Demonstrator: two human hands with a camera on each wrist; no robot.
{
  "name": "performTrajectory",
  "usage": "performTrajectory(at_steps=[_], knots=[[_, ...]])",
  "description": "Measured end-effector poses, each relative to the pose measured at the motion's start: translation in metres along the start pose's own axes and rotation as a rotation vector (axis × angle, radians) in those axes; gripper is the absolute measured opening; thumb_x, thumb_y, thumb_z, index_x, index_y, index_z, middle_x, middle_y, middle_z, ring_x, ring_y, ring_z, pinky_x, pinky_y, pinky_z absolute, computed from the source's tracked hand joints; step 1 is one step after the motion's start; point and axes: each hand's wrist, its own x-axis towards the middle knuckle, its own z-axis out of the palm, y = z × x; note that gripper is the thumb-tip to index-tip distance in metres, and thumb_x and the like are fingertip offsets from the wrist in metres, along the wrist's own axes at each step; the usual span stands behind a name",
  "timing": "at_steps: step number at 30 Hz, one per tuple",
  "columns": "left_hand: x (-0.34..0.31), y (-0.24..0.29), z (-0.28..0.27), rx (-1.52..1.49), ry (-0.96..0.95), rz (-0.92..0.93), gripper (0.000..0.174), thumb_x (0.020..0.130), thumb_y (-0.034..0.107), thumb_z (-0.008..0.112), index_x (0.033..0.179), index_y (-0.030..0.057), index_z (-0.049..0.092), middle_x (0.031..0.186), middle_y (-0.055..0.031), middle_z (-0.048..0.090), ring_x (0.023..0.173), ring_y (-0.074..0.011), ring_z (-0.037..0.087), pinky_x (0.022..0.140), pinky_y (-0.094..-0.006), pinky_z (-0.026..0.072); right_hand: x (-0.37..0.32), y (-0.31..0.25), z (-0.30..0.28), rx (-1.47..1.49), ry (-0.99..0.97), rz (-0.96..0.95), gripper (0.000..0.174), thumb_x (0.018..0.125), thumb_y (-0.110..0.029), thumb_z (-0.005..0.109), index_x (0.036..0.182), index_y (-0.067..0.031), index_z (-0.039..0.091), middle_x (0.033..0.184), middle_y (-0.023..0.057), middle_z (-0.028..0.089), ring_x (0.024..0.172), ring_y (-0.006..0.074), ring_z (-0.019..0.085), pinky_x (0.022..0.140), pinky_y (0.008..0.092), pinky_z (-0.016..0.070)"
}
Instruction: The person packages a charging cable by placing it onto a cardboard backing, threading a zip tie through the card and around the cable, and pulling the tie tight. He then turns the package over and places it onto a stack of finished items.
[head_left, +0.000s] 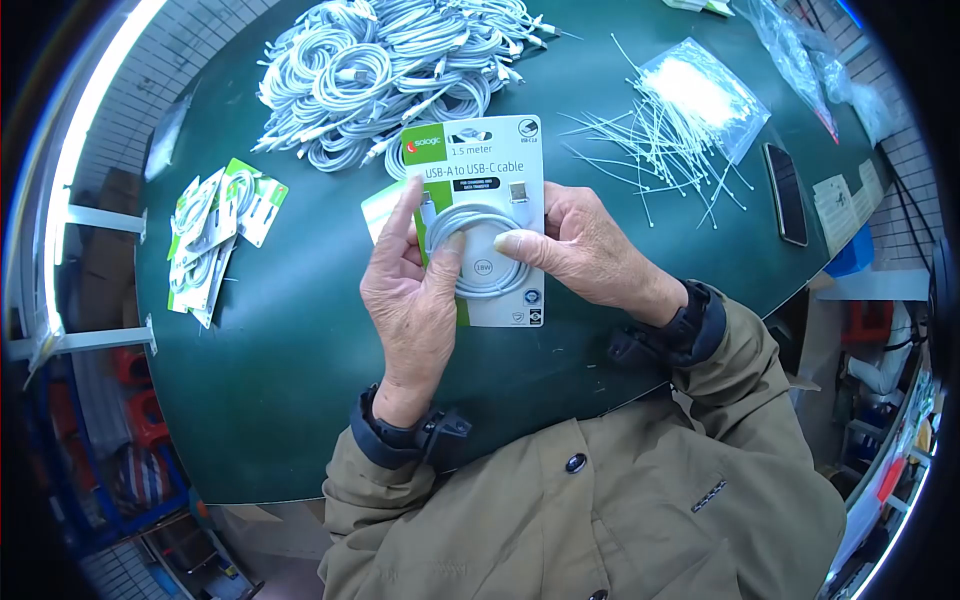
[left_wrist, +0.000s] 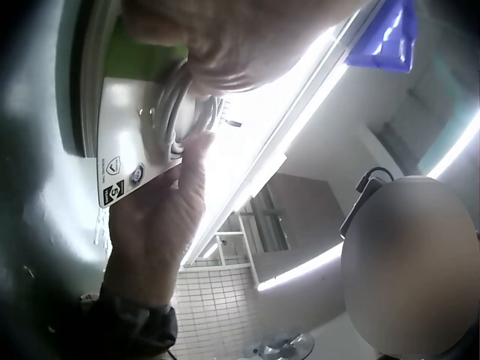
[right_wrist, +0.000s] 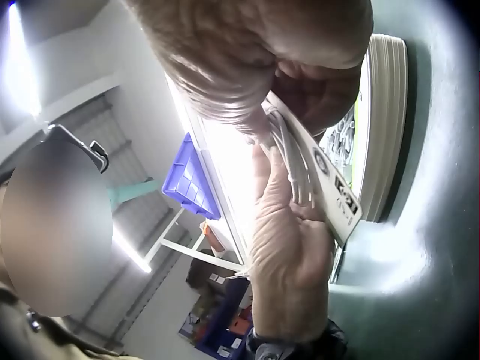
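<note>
A white and green packaging card [head_left: 510,305] printed "USB-A to USB-C cable" is held up over the table, with a coiled white cable [head_left: 487,290] on its front. My left hand [head_left: 412,305] grips the card's left side, thumb on the coil and index finger pointing up along the edge. On the other side my right hand [head_left: 598,248] pinches the card, its thumb pressing the coil and its fingers behind. The cable's USB-A plug [head_left: 518,192] shows near the card's upper right. Behind the held card, a stack of cards [right_wrist: 390,127] sits on the table.
A large heap of coiled white cables [head_left: 380,75] lies at the back of the green table [head_left: 270,400]. Several carded cables [head_left: 210,240] lie at left. White cable ties [head_left: 670,145] spill beside a clear bag [head_left: 705,85], and a phone [head_left: 786,195] rests near the right edge.
</note>
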Motion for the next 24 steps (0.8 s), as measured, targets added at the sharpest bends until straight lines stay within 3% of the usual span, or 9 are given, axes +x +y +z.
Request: performTrajectory(at_steps=[3,9,12,18,21,24], knots=[[0.006,-0.009,-0.011,0.399,-0.077,0.287,0.049,0.098,-0.005,0.071,0.146,0.0015,0.062,0.111,-0.0062,0.067,0.108,-0.0135,0.065,0.097,-0.0301,0.0538,-0.001,-0.003,0.002,-0.026,0.007,-0.016,0.040,0.102,-0.019,0.072,0.133,0.0063,0.064,0.116,0.0149,0.075,0.101,0.0171,0.072,0.088,0.0337,0.0615],[0.004,-0.006,-0.002,0.535,-0.072,0.317,0.039,0.098,-0.004,0.072,0.136,0.0031,0.071,0.108,-0.0037,0.062,0.101,-0.0130,0.062,0.091,-0.0270,0.0518,-0.004,-0.007,0.005,-0.039,0.006,-0.003,0.040,0.101,-0.018,0.071,0.134,0.0050,0.063,0.118,0.0152,0.075,0.104,0.0184,0.071,0.091,0.0353,0.0605],[0.003,-0.009,0.005,0.572,-0.058,0.360,0.034,0.099,-0.003,0.071,0.132,0.0036,0.073,0.111,-0.0057,0.063,0.103,-0.0147,0.064,0.091,-0.0279,0.0530,-0.004,-0.009,0.007,-0.155,0.029,-0.135,0.043,0.099,-0.018,0.072,0.134,0.0048,0.061,0.117,0.0172,0.074,0.106,0.0214,0.071,0.095,0.0364,0.0594],[0.002,-0.019,0.005,0.445,-0.079,0.369,0.026,0.103,0.000,0.066,0.128,0.0037,0.074,0.118,-0.0087,0.065,0.108,-0.0168,0.067,0.092,-0.0296,0.0545,-0.001,0.001,0.005,-0.165,0.073,-0.123,0.059,0.094,-0.016,0.077,0.144,0.0042,0.052,0.128,0.0197,0.070,0.109,0.0241,0.071,0.096,0.0375,0.0588],[0.003,-0.012,0.010,0.504,-0.068,0.365,0.027,0.104,0.000,0.065,0.129,0.0042,0.074,0.116,-0.0082,0.065,0.106,-0.0170,0.067,0.091,-0.0296,0.0545,0.003,0.009,0.020,-0.101,0.355,-0.357,0.070,0.090,-0.010,0.081,0.150,0.0024,0.047,0.135,0.0230,0.066,0.109,0.0294,0.072,0.095,0.0384,0.0596],[0.005,-0.007,0.013,0.539,-0.067,0.335,0.027,0.104,0.000,0.065,0.129,0.0040,0.074,0.112,-0.0080,0.065,0.102,-0.0171,0.066,0.089,-0.0298,0.0547,0.003,0.012,0.016,-0.427,0.401,-0.555,0.068,0.089,-0.007,0.081,0.150,-0.0045,0.051,0.127,0.0235,0.065,0.105,0.0343,0.072,0.089,0.0387,0.0615]])
